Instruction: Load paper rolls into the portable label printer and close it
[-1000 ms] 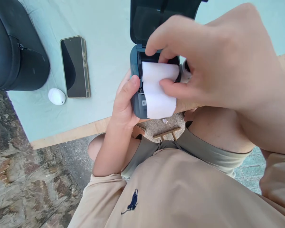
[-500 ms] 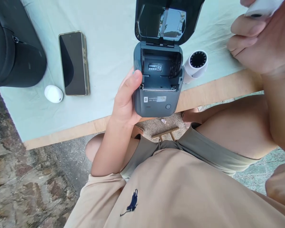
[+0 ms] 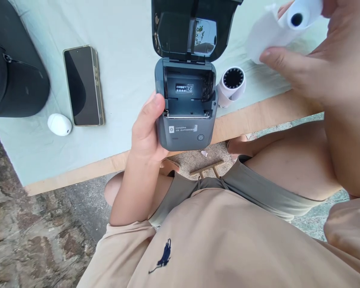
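Note:
My left hand point(image 3: 148, 128) grips a dark blue-grey label printer point(image 3: 186, 134) by its left side, thumb on the front edge. The printer's black lid point(image 3: 180, 38) stands raised, and its paper bay point(image 3: 187, 96) shows a small printed label and no roll inside. At the upper right, my right hand point(image 3: 306, 68), partly blurred, holds a white paper roll point(image 3: 306, 20) with a dark core and a loose end hanging to the left. A second white roll point(image 3: 234, 86) with a black toothed core stands on the table just right of the printer.
A phone point(image 3: 82, 86) lies screen up on the pale green cloth point(image 3: 123, 48), with a white earbud case point(image 3: 59, 125) beside it. A black zipped bag point(image 3: 15, 72) stands at the left. The wooden table edge point(image 3: 258, 116) runs in front of my legs.
My right hand has brought the paper roll leftward and further into view, its loose end now showing. The printer in my left hand appears slightly further left, as does the whole scene.

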Demonstrator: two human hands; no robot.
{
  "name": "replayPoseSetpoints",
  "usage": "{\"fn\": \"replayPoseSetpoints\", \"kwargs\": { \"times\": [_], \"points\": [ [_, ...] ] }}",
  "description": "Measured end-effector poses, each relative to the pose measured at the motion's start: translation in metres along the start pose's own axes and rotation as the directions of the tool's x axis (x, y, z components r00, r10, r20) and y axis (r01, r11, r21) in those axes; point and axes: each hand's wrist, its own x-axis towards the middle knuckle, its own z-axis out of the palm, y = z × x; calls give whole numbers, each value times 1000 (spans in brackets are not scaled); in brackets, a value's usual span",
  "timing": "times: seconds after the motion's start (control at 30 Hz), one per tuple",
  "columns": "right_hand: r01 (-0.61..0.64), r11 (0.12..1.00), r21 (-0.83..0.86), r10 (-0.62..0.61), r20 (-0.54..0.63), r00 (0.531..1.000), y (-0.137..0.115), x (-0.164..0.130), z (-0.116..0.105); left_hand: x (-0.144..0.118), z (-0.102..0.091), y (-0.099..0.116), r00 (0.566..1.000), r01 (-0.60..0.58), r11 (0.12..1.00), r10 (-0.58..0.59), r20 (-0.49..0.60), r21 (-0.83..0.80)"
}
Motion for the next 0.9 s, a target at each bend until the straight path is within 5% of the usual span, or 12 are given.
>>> {"fn": "replayPoseSetpoints", "kwargs": {
  "times": [0.1, 0.17, 0.27, 0.37, 0.57, 0.67, 0.8, 0.9],
  "points": [
    [-153, 959, -238, 162, 19, 987, -1, 4, 1, -1, 3, 1, 1000, -21, 999, 20, -18, -28],
    [-167, 961, -221, 180, 38, 983, 4, 5, 0, -2, 7, 1, 999, -37, 998, 36, -31, -46],
    [-7, 992, -124, -4, -86, 996, 13, -4, -2, -4, 12, 3, 998, -27, 999, 25, -50, -38],
    [213, 975, -64, -222, -201, 954, 9, -20, 0, -4, 13, 6, 996, 13, 1000, -15, -84, -22],
    [417, 895, -157, -391, 176, 904, -17, -25, 30, -4, 11, 9, 999, 25, 999, -26, -37, -24],
    [400, 899, -179, -374, 163, 913, -18, -20, 41, -3, 11, 7, 999, 1, 999, -2, -33, -44],
    [380, 923, 57, -383, 65, 921, -28, -21, 37, -2, 10, 5, 999, -9, 999, 7, -36, -31],
    [169, 879, 445, -201, 25, 979, -41, -24, 31, -2, 10, 6, 1000, -11, 999, 10, -20, -45]
  ]
}}
